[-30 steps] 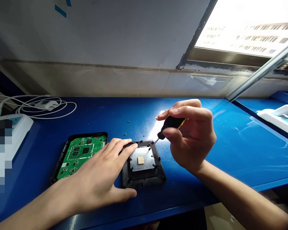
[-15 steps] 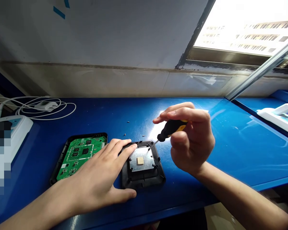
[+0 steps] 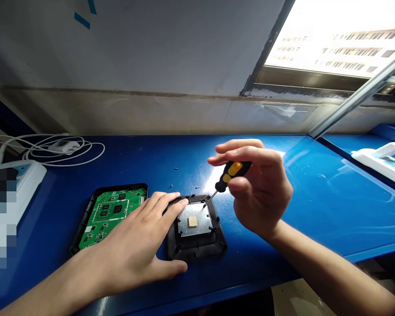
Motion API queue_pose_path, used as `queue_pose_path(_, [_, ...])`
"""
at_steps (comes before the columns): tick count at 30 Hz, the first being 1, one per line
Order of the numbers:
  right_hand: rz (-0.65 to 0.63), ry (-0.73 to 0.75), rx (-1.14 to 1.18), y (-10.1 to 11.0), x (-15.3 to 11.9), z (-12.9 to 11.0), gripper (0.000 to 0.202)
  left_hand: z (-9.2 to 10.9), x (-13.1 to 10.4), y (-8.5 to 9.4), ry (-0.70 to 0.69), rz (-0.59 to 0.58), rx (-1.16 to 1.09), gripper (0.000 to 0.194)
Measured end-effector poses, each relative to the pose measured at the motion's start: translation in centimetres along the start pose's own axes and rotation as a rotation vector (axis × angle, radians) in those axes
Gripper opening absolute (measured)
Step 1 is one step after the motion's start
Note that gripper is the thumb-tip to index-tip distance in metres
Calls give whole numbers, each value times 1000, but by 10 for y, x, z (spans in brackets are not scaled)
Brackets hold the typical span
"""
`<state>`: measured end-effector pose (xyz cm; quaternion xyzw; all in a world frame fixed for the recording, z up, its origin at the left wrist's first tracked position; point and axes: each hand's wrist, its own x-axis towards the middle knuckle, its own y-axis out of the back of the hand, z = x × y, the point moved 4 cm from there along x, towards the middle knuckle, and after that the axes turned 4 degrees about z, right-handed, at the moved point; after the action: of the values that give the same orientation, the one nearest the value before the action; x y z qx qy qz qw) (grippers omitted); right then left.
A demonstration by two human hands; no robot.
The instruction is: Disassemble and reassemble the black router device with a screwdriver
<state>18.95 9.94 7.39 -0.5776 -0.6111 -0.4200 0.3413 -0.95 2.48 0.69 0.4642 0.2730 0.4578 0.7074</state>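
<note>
Our right hand [image 3: 263, 188], right of center in frame: fingers curled around handle of black-and-yellow screwdriver [image 3: 233, 174], tip down at upper edge of metal plate [image 3: 199, 216]. Plate, with small beige pad [image 3: 192, 222] on it, sits in black cover [image 3: 197, 250], lower center. Our left hand [image 3: 141, 232]: fingers spread, grasping nothing, fingertips on cover's upper left. Green circuit board [image 3: 110, 210] in black casing [image 3: 82, 232], lower left, beside cover.
</note>
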Motion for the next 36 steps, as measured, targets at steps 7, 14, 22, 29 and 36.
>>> queue_pose_path(7, [-18,-78,-21,-1,0,-6,25,0,0,-1,7,-4,4,93])
queue_pose_path(14, [4,-22,-30,2,-1,-4,22,1,0,0,-6,-28,27,94])
queue_pose_path(22, [37,-84,73,3,1,1,26,0,-1,1,7,-9,9,93])
queue_pose_path(29, [20,-1,-62,4,1,-1,17,0,-2,1,-7,-2,8,93])
queue_pose_path(36, [12,-107,99,4,-2,0,24,0,0,0,-11,-4,20,93])
